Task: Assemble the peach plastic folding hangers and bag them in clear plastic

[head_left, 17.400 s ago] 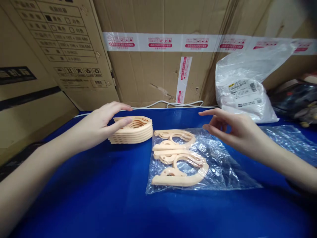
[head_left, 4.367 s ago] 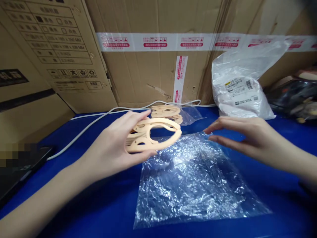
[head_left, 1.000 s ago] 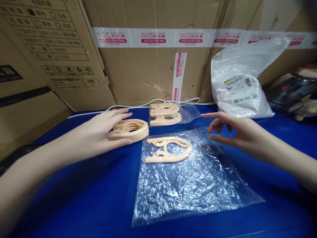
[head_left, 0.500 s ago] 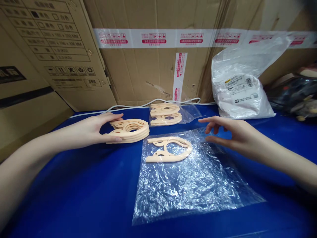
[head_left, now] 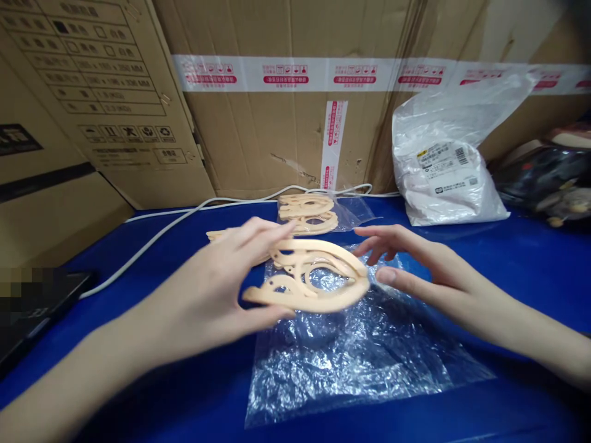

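Note:
My left hand (head_left: 231, 277) grips one end of a beige folding hanger (head_left: 318, 303) between thumb and fingers, holding it raised over a clear plastic bag (head_left: 360, 357). Beneath it, another beige hanger shows in part through the gaps; I cannot tell whether that one lies on or inside the bag. My right hand (head_left: 415, 258) is at the hanger's rounded end, fingers and thumb apart, close to the tip. Behind my left hand, the stack of hangers (head_left: 217, 235) is mostly hidden.
More beige hangers (head_left: 307, 212) lie in a clear bag at the back. A white cable (head_left: 180, 216) runs along the cardboard boxes (head_left: 258, 135). At back right stands a white plastic parcel (head_left: 452, 178) beside dark wrapped items (head_left: 549, 172). A black object (head_left: 50, 314) sits at left.
My left hand has taken a hanger off the stack and carried it right, over the clear bag. My right hand has shifted slightly left, closer to the hanger's rounded end.

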The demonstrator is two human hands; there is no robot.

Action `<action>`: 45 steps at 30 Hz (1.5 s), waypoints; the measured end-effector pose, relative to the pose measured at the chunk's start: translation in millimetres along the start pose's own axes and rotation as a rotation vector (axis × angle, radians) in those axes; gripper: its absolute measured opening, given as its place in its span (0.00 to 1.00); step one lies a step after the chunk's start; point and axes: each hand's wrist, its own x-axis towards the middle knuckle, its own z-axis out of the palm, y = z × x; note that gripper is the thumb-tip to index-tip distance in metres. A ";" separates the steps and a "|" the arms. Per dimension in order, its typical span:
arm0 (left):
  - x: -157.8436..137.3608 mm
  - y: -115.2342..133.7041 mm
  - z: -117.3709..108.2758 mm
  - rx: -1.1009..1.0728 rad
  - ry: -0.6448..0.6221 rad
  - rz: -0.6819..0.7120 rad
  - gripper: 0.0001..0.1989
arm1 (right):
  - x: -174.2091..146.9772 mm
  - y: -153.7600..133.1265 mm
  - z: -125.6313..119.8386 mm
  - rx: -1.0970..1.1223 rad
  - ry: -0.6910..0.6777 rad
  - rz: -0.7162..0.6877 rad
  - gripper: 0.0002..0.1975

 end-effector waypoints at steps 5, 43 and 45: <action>-2.2 27.1 21.4 -0.030 0.026 0.038 0.45 | 1.3 -1.0 2.4 0.344 -0.148 0.200 0.24; -26.5 -11.9 -8.9 -0.050 -0.528 -0.220 0.60 | -27.4 64.8 -98.7 -0.372 -0.239 0.156 0.41; -24.7 -7.7 -7.1 -0.077 -0.565 -0.275 0.59 | -30.7 65.6 -94.7 -0.327 -0.355 0.206 0.44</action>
